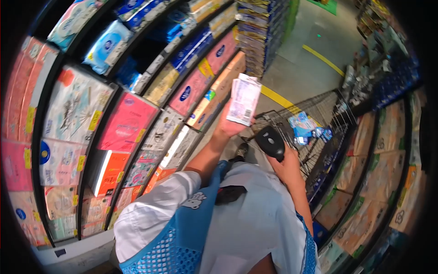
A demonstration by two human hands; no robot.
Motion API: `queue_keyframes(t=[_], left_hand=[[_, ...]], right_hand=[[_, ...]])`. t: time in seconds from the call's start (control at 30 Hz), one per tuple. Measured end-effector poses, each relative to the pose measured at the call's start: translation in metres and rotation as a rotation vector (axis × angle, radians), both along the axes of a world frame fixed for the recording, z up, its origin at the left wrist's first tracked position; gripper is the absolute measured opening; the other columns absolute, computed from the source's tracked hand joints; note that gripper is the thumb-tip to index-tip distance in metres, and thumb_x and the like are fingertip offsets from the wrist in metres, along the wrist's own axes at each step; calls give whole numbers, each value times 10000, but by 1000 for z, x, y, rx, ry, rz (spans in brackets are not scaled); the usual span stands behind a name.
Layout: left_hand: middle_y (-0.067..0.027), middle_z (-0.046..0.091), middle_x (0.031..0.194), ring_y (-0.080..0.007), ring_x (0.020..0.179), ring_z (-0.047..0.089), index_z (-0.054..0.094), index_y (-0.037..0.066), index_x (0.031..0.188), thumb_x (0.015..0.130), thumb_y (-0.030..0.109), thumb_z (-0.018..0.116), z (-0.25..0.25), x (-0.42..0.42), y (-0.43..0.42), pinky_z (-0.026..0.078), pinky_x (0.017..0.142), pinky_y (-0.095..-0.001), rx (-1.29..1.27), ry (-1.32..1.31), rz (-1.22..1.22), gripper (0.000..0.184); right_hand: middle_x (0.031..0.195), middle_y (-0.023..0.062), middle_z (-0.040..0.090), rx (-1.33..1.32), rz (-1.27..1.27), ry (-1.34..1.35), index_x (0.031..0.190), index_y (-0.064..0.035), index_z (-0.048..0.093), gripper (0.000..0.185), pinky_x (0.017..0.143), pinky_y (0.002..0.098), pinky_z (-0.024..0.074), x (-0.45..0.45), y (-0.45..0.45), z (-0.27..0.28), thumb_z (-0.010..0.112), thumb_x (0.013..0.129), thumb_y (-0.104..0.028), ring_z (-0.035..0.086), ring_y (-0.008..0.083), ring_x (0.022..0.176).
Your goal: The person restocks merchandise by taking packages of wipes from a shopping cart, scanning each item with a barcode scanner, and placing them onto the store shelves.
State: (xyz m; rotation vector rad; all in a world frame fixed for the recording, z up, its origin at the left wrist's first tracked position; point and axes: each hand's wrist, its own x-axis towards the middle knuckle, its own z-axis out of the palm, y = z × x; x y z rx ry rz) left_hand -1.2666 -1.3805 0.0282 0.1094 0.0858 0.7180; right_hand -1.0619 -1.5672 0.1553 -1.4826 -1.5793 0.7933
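Note:
In the head view my left hand [229, 126] grips a small pale pink and white soft packet [245, 99], its printed back with a barcode turned up. Whether it contains tissues or wipes I cannot tell. Lower and to the right, my right hand [286, 165] is wrapped round the handle of a black barcode scanner [268, 142]. The scanner's head is close to the packet but apart from it. Just beyond the scanner stands a wire shopping cart [335, 109] with several blue and white packs [302, 127] in it.
Shelves [119, 98] of wrapped paper packs with yellow tags curve along my left. More stacked packs [362, 223] line the right side. Ahead, a tall stack of goods [252, 36] borders the grey floor [296, 68], which carries yellow lines [278, 97].

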Motion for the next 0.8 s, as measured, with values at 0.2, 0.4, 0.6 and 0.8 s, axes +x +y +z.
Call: queue_keyframes(t=[0.2,0.4,0.6,0.8], left_hand=[[-125,674,1232,-326,958,641,578,81,1400,989,570,490,21,6,-6,515,775,-450,83,67,48,645],[-153,640,1352,-342,1033,654,548,66,1436,1005,526,458,2,3,1,512,828,-462,129,110,74,637],[-144,588,1423,-286,1230,619,449,60,1491,990,247,644,74,-47,42,486,1047,-412,117,488,519,570],[-174,618,1293,-308,1158,625,436,77,1499,944,307,684,107,-166,138,489,1012,-400,846,1624,1406,651]], right_hand=[[834,224,711,9,2,13,1153,-9,651,360,682,439,558,1,1,1,771,833,-120,713,422,787],[849,234,715,37,-22,-32,1160,-2,647,368,682,438,561,2,0,-4,770,832,-116,718,424,794],[856,203,727,-12,-5,76,1132,0,668,332,662,371,547,1,-1,-3,771,834,-107,733,336,742],[797,176,707,-79,29,26,1112,-6,673,305,579,358,503,8,-3,-11,765,847,-125,650,274,593]])
